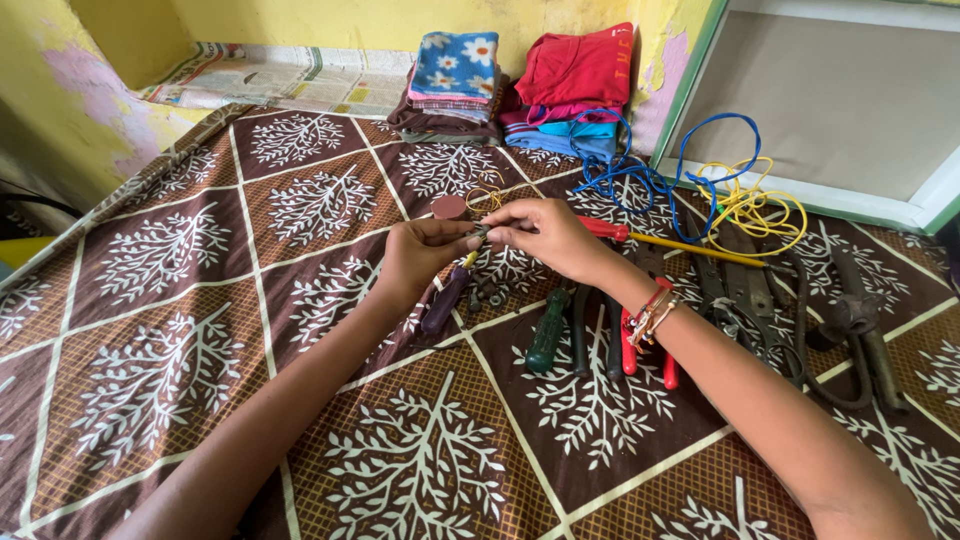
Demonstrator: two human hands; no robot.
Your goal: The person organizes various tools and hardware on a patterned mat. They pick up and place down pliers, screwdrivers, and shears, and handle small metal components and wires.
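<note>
My left hand (418,255) and my right hand (545,235) meet over the middle of a brown patterned cloth (200,300), pinching a small dark part (481,233) between their fingertips. A purple-handled screwdriver (445,300) lies just under my left hand. Beside it lies a green-handled screwdriver (548,330). Under my right wrist lie dark pliers (595,335) and red-handled pliers (640,345). A small round reddish lid (449,207) sits just beyond my left hand.
Folded clothes (455,80) and a red and blue pile (575,90) sit at the far wall. Blue wire (640,175) and yellow wire (750,205) coil at the right. Old metal tools (850,320) lie on the right side. Newspaper (270,85) covers the far left.
</note>
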